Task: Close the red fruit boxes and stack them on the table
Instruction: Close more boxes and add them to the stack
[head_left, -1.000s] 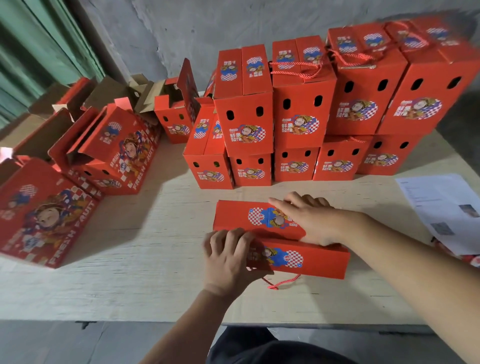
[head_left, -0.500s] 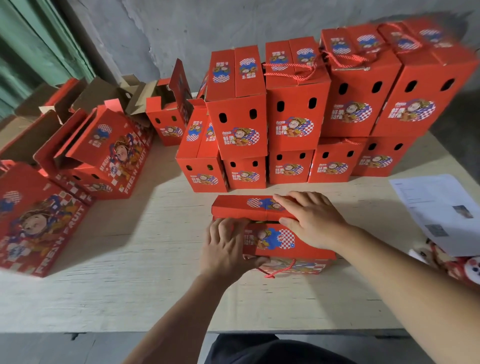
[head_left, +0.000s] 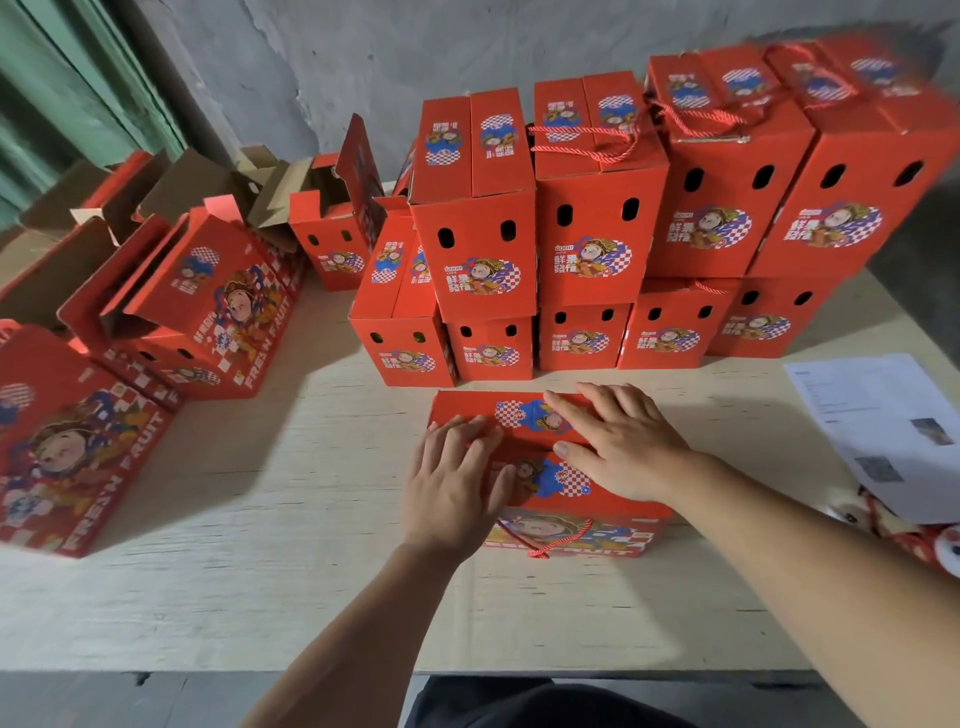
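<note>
Both hands lie flat with fingers spread on top of the red box (head_left: 566, 499) in the middle of the frame: left hand (head_left: 454, 488) on the near flap, right hand (head_left: 623, 447) across both flaps. Its red rope handle (head_left: 550, 545) hangs down the front. Closed boxes (head_left: 597, 234) are stacked behind it. Open boxes (head_left: 208, 291) sit at the left. A paper sheet (head_left: 883, 426) lies at the right on the table (head_left: 260, 519).

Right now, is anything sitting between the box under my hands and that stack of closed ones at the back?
Nothing visible does. Both hands, left hand and right hand, press flat on the box, and only a narrow strip of bare table separates it from the stacked boxes. The paper sheet lies off to the right.
</note>
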